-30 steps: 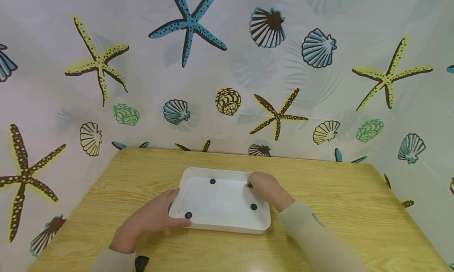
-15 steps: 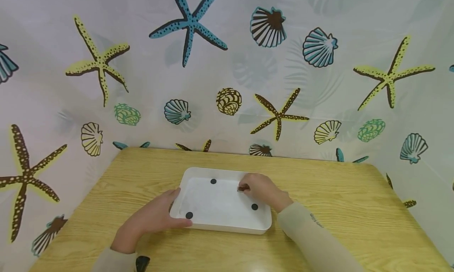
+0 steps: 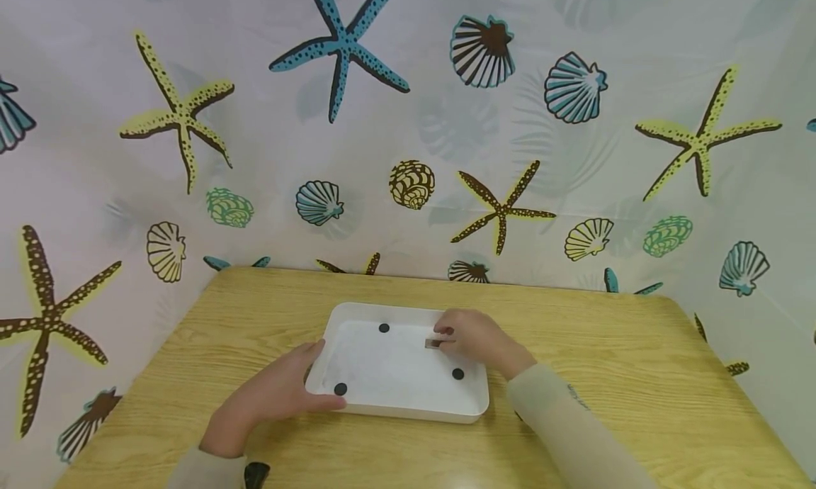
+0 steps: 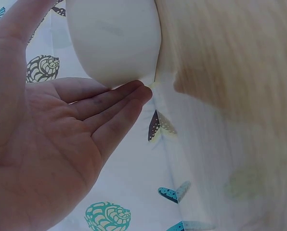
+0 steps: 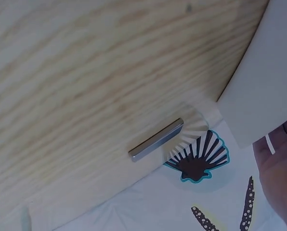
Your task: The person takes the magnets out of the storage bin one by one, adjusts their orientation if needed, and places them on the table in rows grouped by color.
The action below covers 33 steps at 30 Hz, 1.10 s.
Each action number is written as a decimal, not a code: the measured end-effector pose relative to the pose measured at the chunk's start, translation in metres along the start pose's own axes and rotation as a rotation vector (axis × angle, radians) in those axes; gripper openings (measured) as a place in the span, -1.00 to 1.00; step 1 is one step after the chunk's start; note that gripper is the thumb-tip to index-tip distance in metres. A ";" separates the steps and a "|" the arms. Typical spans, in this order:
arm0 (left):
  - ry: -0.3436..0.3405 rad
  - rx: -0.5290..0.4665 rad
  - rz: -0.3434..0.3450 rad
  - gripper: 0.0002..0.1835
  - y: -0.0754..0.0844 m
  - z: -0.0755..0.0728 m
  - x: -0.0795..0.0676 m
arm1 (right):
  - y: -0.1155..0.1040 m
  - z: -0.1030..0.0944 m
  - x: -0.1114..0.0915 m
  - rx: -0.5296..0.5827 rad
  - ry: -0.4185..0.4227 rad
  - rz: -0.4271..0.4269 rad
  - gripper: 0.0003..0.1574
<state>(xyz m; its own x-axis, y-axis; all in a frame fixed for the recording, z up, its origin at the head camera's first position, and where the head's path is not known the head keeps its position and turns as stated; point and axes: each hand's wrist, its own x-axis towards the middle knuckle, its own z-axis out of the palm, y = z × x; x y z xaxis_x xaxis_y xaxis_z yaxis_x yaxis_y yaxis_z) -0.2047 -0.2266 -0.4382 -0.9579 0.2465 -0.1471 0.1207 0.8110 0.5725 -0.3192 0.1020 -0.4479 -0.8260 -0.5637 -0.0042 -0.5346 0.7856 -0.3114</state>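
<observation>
Pinching a small, flat, grey-brown piece (image 3: 433, 344) between thumb and fingers, the bare right hand (image 3: 474, 339) hung over the far right part of a shallow white rectangular tray (image 3: 395, 368) with rounded corners. Piece's material unclear; couldn't tell if it touched the tray floor. Tray sat in the middle of the table, with three round black spots (image 3: 341, 389) on its floor: far left, near left, near right.

Bare left hand (image 3: 280, 384) was braced at the tray's left end, fingers fairly straight against the outer wall, thumb along the near side.

Writing: small dark lettering (image 3: 578, 397) ran along the beige right sleeve (image 3: 567, 422), too blurred to read. A black wristband item (image 3: 256, 474) showed at the beige left sleeve (image 3: 207, 468), mostly cut off by the frame.

Surface was a glossy light yellow wood-grain table (image 3: 593, 354), reflecting the backdrop. White cloth backdrop (image 3: 382, 145) rose behind it and along both sides, printed with starfish and shells in blue, yellow, brown and green. In the right wrist view, a grey metallic-looking bar (image 5: 156, 140) appeared against the table; couldn't tell what it rested on.
</observation>
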 end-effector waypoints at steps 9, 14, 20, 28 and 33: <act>-0.003 0.003 -0.016 0.35 0.000 0.000 -0.001 | 0.002 -0.003 -0.001 -0.033 -0.041 0.020 -0.85; 0.000 -0.002 -0.011 0.35 -0.001 0.000 -0.001 | 0.002 0.001 -0.001 -0.001 -0.035 0.044 -0.92; -0.004 0.002 -0.017 0.34 0.000 0.001 -0.001 | 0.001 0.002 0.000 0.026 -0.035 0.069 -0.92; -0.002 -0.003 -0.013 0.34 0.001 0.000 0.000 | 0.001 0.003 0.003 0.020 -0.021 0.057 -0.89; -0.001 -0.015 -0.005 0.34 0.001 0.000 -0.001 | 0.001 0.004 0.006 -0.012 -0.047 0.070 -0.89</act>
<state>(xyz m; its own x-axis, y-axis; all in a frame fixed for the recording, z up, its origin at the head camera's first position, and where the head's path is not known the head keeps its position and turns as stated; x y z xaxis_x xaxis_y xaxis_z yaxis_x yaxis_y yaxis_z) -0.2038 -0.2258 -0.4374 -0.9582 0.2430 -0.1511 0.1120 0.8044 0.5834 -0.3246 0.0985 -0.4517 -0.8523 -0.5183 -0.0708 -0.4781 0.8266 -0.2969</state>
